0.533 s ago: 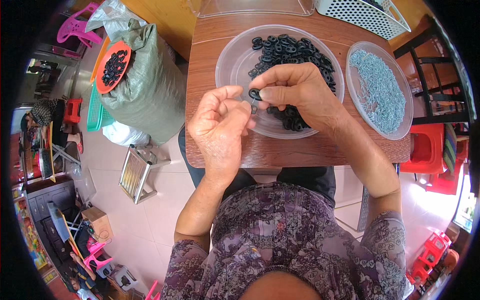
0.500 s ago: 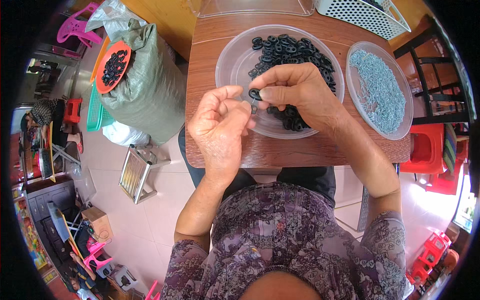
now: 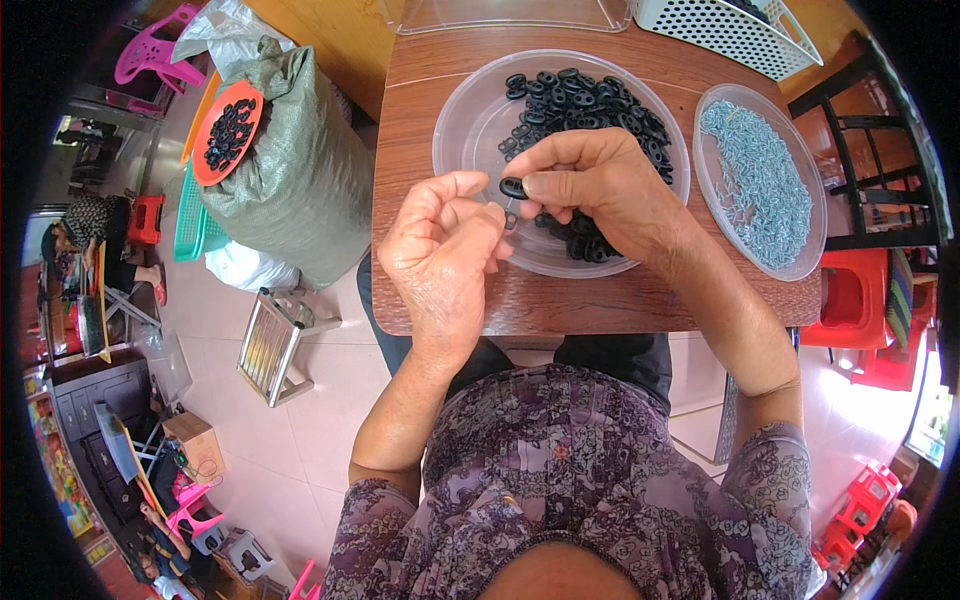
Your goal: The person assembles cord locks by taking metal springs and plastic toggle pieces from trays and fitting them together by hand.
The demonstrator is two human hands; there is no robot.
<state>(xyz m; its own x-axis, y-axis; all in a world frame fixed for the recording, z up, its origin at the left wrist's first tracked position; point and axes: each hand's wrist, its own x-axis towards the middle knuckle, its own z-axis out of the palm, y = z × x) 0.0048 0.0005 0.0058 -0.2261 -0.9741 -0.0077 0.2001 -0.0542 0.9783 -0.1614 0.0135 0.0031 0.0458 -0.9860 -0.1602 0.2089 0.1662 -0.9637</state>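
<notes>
Between thumb and forefinger, my right hand (image 3: 605, 190) pinches a small black oval piece (image 3: 513, 188) above the bowl. Beside it on the left is my left hand (image 3: 440, 245), thumb pressed against bent fingers. A small dark bit (image 3: 510, 220) shows at those fingertips, too small to tell whether it is gripped. Under both hands stands a round clear plastic bowl (image 3: 465, 130). Black oval pieces with holes (image 3: 590, 105) are heaped along its far and right sides, partly hidden by my right hand.
Right of the bowl, a clear round tray (image 3: 707, 110) holds thin silvery-blue metal pieces (image 3: 762, 185). A white perforated basket (image 3: 720, 35) sits at the table's (image 3: 410, 100) far right corner. Left are a bulging sack (image 3: 310, 180) with an orange plate (image 3: 212, 170) of black pieces, and a metal-framed stool (image 3: 275, 345).
The black oval piece in my right hand has turned slightly, showing more of its long side. Both hands stay almost in place.
</notes>
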